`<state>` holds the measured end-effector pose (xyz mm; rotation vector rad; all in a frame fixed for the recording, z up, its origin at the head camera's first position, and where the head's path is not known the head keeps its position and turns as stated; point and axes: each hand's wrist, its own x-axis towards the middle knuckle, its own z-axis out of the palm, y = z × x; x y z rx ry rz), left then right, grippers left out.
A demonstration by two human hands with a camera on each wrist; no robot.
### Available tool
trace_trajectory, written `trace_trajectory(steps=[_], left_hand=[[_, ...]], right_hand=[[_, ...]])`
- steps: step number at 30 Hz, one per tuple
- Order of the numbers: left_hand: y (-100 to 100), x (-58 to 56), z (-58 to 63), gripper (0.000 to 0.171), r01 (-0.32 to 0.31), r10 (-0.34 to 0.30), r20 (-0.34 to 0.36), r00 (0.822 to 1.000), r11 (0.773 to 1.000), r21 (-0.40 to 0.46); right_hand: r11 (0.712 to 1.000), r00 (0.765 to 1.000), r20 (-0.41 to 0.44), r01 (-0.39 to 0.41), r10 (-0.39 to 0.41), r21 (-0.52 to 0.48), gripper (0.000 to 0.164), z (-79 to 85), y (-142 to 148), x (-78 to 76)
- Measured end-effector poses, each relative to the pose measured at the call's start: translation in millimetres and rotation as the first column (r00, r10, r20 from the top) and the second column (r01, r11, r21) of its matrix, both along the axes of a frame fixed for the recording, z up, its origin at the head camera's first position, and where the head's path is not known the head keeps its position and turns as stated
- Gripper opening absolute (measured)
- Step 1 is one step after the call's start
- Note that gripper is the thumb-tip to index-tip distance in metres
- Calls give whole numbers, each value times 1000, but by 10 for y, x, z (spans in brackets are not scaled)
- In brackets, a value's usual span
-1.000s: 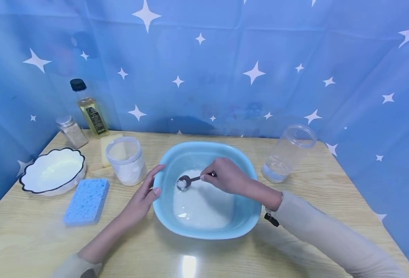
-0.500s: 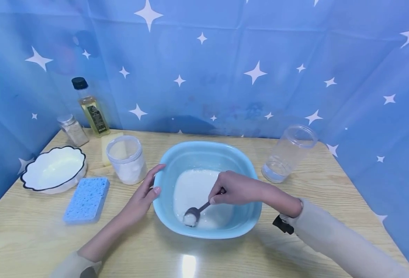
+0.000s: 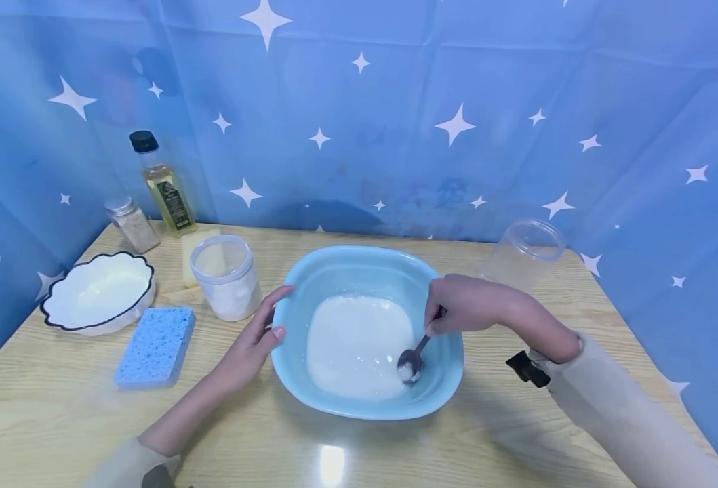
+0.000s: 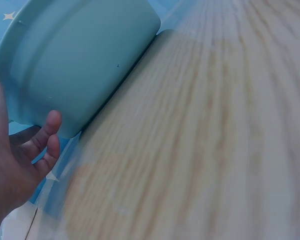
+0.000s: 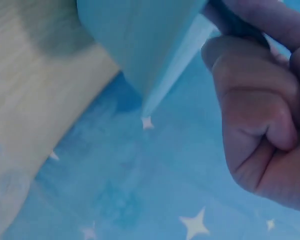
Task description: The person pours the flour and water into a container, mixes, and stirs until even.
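Note:
In the head view my left hand [image 3: 251,346] holds the left rim of a light blue plastic basin [image 3: 288,379], thumb and forefinger over the edge. The left wrist view shows its other fingers loosely bent by the basin's outer wall [image 4: 90,60]. My right hand [image 3: 471,305] pinches the handle of a dark spoon [image 3: 412,362] inside the basin's right side. White clumps lie in the spoon's bowl, which hangs over milky white liquid [image 3: 359,346] in the basin. In the right wrist view the right hand's fingers [image 5: 255,110] are curled, with the spoon mostly hidden.
On the left stand a tub of white powder [image 3: 233,291], a blue sponge [image 3: 156,346], a scalloped white dish [image 3: 145,298], a shaker jar [image 3: 135,230] and an oil bottle [image 3: 172,200]. Behind the tub lies a yellow sponge-like block [image 3: 190,264]. A clear cup [image 3: 520,257] stands back right.
My right hand has carried the spoon from the basin's left side, along its near side, to the right. The left hand stays on the rim. The right forearm now hides the cup's lower part.

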<state>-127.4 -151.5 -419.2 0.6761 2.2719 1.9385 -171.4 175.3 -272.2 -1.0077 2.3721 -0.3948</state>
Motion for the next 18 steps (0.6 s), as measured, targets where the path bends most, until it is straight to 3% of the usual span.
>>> trace_trajectory(steps=[3,7,10,13,18], left_hand=[[-2,-3,-3,52,3,-3,-2,1000,1000,-1],[-24,-3,0,52,7,-7,-6,1000,1000,2],[-38,-4,2,51,2,-2,-5,1000,1000,2],[-40,-7,0,52,3,-3,-6,1000,1000,5],[-19,-8,-13,52,5,-5,-14,1000,1000,3]], right_hand=[[995,985,-142,99,-97,11,25,4,35,-17],[986,923,-346,158,-169,-60,41,-113,-53,-67],[979,886,-419,157,-196,-126,43,-226,-191,-120],[975,891,-410,128,-194,-184,34,-327,-345,-159],[956,937,-312,66,-158,-286,18,-466,-559,-163]])
